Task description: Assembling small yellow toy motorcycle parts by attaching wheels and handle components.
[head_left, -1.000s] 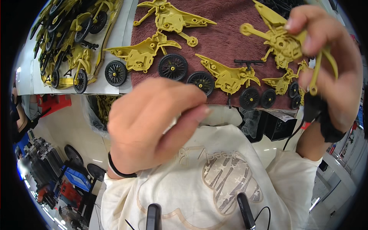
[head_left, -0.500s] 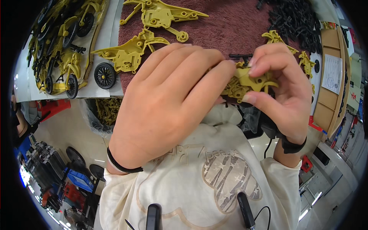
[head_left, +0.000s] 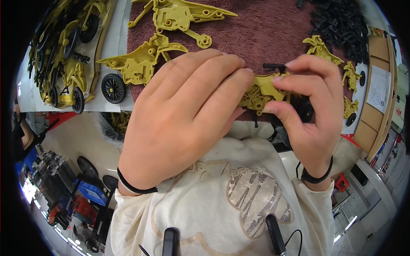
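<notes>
Between my two hands is a yellow plastic toy motorcycle body (head_left: pixel 256 97), with moulded engine detail on its side. My left hand (head_left: pixel 183 111) wraps round its left end, which the hand hides. On the right end, the thumb and fingers of my right hand (head_left: pixel 309 96) pinch the yellow body. A black handlebar piece (head_left: pixel 273 66) sticks out at the top beside my right fingertips. A dark wheel (head_left: pixel 306 110) shows partly behind my right thumb.
Yellow body halves (head_left: pixel 136 62) and a black wheel (head_left: pixel 113 88) lie left on the maroon towel (head_left: pixel 256 30) and table edge. Finished-looking toy motorcycles (head_left: pixel 70 64) fill a tray far left. Black small parts (head_left: pixel 337 25) are heaped at far right, beside yellow front pieces (head_left: pixel 351 77) and a cardboard box (head_left: pixel 376 102).
My right hand has shifted slightly on the toy, its fingers now straighter along the top. A dark wheel has come into sight behind the thumb. The left hand keeps its hold.
</notes>
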The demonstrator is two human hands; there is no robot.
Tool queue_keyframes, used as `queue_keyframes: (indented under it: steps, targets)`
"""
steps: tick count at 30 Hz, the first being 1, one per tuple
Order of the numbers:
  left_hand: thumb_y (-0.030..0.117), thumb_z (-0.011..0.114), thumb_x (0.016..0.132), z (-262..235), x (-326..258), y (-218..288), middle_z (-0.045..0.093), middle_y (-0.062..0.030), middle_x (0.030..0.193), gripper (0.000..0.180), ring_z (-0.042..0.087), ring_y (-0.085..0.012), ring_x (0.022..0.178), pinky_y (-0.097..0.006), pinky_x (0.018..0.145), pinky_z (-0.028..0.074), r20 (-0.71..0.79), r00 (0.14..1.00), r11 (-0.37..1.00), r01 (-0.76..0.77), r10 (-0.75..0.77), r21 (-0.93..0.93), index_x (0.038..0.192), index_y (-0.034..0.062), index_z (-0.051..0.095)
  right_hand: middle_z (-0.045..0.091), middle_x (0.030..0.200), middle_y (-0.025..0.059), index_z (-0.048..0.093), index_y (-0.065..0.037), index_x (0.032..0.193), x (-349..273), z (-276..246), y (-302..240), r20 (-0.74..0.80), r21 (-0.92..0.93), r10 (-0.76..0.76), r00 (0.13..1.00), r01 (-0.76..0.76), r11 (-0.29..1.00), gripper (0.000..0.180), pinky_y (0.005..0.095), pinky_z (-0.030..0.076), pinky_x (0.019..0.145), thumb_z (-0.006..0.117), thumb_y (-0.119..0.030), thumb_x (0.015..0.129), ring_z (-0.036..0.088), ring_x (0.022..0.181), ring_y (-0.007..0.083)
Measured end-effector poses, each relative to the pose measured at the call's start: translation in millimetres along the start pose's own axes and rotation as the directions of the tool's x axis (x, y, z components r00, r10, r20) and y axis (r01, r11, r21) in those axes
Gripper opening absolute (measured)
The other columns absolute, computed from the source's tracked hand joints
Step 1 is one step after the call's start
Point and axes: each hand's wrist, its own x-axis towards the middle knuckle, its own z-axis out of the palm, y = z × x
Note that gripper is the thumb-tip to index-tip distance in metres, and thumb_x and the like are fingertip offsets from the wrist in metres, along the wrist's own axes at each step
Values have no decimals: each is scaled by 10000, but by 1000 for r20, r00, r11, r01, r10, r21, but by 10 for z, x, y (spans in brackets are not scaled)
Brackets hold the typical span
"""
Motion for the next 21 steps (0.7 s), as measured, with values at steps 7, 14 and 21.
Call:
queue_keyframes:
  steps: [7, 14, 21]
  targets:
    - [67, 767, 627, -30, 30, -1, 621, -134, 1122, 485, 601, -336, 1017, -410, 871, 492, 65, 997, 996, 54, -50, -64, 1094, 19, 645, 572, 1098, 111, 699, -28, 975, -106, 68, -32, -56, -130, 12, 998, -20, 991, 300, 305, 486, 790, 810, -110, 709, 583, 910, 218]
    - [108, 729, 685, -37, 46, -18, 612, -137, 1100, 458, 590, -345, 993, -413, 860, 478, 101, 994, 999, 44, -41, -30, 1122, 15, 631, 584, 1107, 118, 706, -34, 991, -197, 185, -34, -158, -147, 5, 987, -28, 989, 258, 294, 495, 755, 786, -124, 763, 587, 905, 213]
    - [92, 670, 726, 59, 52, 36, 592, -107, 1117, 405, 570, -319, 1031, -425, 895, 437, 47, 999, 996, 12, -16, 83, 1125, 34, 629, 613, 1063, 116, 713, -38, 983, -217, 267, -71, -241, -184, -4, 970, -41, 982, 221, 292, 493, 756, 773, -116, 786, 591, 904, 221]
